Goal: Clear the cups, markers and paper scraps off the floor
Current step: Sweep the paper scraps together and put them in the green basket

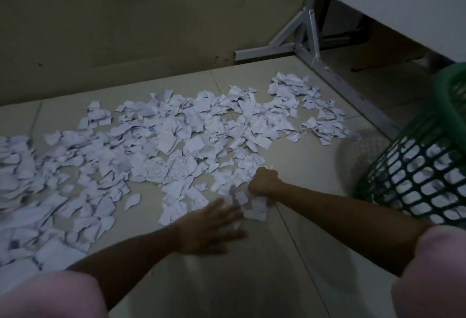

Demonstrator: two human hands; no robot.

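White ink-marked paper scraps (161, 146), green lattice basket (413, 171), pale tiled floor (302, 254).

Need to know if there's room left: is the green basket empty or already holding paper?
Already holding paper: white scraps show through the mesh wall of the green basket. How full it is, cannot tell; its top is cut off.

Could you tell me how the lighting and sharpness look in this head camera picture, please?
Head view: dim and underexposed, with a bluish cast on the paper scraps. The left hand is smeared by motion blur, while the right hand reads sharper. The green basket throws a soft shadow on the floor. Straight edges bow from the wide-angle lens.
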